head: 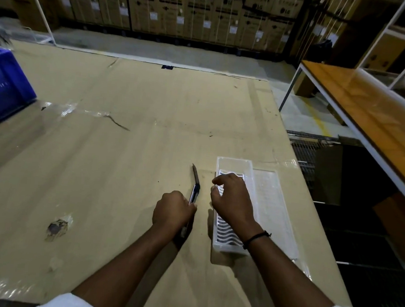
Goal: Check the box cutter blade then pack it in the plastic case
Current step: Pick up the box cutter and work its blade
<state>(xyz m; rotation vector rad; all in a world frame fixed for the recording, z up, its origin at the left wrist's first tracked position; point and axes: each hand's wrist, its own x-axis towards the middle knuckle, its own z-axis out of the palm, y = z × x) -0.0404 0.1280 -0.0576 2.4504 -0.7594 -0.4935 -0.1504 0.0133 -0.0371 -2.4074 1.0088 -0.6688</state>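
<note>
My left hand [172, 211] is shut on the box cutter [195, 188], whose dark blade is slid far out and points away from me, low over the cardboard-covered table [115, 147]. Just to its right stands the clear plastic case [228, 244], a long open tray with a wavy ribbed insert. My right hand [232, 198] hovers over the tray's near-left side with fingers curled and apart, holding nothing. The case's flat clear lid [274, 206] lies beside the tray on the right.
A blue crate [2, 84] stands at the table's left edge. A white-framed wooden shelf [367, 112] runs along the right, past a dark gap at the table's right edge. Stacked cardboard boxes [182, 10] line the back wall. Torn patches and clear tape mark the cardboard.
</note>
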